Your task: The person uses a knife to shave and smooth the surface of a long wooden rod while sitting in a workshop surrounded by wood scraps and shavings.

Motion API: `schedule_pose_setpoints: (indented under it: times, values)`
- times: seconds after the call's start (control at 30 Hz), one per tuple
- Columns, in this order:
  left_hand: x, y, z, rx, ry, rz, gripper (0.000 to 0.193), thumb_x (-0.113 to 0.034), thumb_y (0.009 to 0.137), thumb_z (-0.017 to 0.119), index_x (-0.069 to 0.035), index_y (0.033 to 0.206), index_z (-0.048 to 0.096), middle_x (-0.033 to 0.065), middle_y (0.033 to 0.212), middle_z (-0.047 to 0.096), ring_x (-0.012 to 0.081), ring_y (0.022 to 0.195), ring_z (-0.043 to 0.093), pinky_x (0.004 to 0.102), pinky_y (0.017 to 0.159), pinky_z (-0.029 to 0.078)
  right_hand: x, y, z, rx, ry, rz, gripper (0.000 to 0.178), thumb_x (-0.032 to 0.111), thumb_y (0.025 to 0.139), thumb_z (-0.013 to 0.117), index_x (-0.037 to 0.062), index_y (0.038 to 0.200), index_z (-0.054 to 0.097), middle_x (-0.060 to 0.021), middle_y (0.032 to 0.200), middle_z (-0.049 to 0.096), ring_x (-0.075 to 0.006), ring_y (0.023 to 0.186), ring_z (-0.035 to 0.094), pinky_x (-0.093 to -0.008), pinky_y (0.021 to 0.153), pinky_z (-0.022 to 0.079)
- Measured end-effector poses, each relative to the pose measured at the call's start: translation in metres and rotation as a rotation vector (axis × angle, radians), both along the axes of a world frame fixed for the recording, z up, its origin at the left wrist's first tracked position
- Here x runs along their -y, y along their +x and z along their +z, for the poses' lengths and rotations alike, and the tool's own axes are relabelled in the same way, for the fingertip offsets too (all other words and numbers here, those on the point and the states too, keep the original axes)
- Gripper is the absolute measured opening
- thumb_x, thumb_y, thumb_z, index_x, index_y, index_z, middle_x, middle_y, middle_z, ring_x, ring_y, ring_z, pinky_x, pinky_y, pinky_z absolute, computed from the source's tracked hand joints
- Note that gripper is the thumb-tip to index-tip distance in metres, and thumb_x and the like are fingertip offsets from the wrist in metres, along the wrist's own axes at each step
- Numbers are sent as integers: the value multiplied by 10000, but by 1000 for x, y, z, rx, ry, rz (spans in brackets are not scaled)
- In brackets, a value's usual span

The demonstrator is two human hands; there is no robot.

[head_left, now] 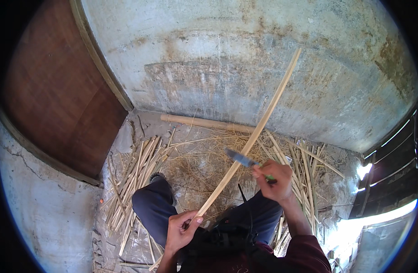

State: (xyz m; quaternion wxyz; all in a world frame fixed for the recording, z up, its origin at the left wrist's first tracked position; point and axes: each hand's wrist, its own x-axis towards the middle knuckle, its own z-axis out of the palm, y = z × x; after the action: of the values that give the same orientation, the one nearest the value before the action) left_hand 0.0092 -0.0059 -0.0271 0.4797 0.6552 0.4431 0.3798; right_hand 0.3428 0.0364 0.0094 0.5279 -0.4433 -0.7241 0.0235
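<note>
A long, pale bamboo strip [268, 113] slants up and away to the right from my lap. My left hand [182, 229] is closed round its near end. In my right hand [276, 180] is a knife [241, 158] with a green handle, gripped in a fist. Its blade lies across the strip about midway between my hands and the far end of the floor, pointing left. Whether the edge bites into the bamboo I cannot tell.
Split bamboo strips lie in a pile [135, 177] to my left and another pile [306, 175] to my right. Thin shavings [204, 157] cover the floor between my legs. A thick bamboo pole [204, 122] rests along the stained wall [209, 68]. A brown door panel [59, 91] stands at left.
</note>
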Motion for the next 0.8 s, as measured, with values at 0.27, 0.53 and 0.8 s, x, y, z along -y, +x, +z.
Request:
schedule_pose_setpoints:
  times: [0.27, 0.53, 0.8]
  values:
    - [1, -10, -9, 2, -58, -17, 179, -80, 1017, 780, -32, 1182, 833, -20, 770, 723, -4, 579, 443, 227, 504, 296, 9, -6, -6, 23, -14, 38, 139, 40, 887, 861, 94, 940, 745, -37, 738, 688, -163, 528, 638, -330, 453, 440]
    - [-3, -11, -7, -29, 4, -33, 192, -77, 999, 796, -7, 1176, 822, 14, 804, 735, 23, 622, 505, 236, 533, 348, 11, -17, 2, 110, 47, 29, 202, 60, 849, 900, 126, 927, 726, -7, 687, 634, -150, 485, 592, -334, 418, 413]
    - [6, -28, -22, -47, -8, -47, 193, -61, 980, 804, 5, 1160, 819, 30, 797, 731, 41, 625, 518, 243, 542, 356, -1, 19, 11, 5, 81, -36, 164, -26, 847, 858, 72, 949, 776, -75, 735, 706, -179, 543, 666, -316, 467, 463]
